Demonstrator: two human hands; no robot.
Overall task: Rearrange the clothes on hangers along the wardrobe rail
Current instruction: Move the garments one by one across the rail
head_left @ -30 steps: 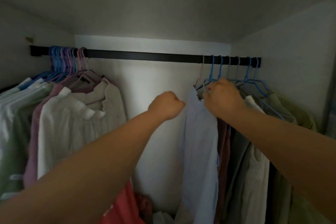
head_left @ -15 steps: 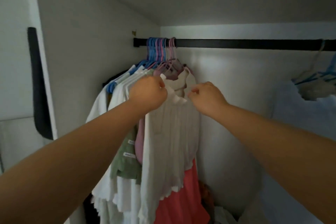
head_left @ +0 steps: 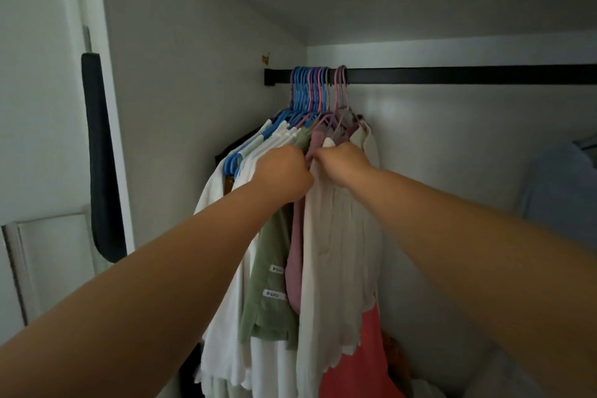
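The clothes on hangers (head_left: 323, 203) sit bunched at the left end of the wardrobe rail (head_left: 452, 75), the rest of the rail bare as far as I see. Since 0.5 s ago both hands have closed together at the shoulders: left hand (head_left: 284, 171) curled into the white and green garments, right hand (head_left: 342, 165) gripping the cream top (head_left: 342, 255). I read this as parting the bunch to single out 1 hanger.

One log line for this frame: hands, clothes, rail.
left hand: grips white tops | right hand: grips cream blouse | hangers: bunched at rail left end
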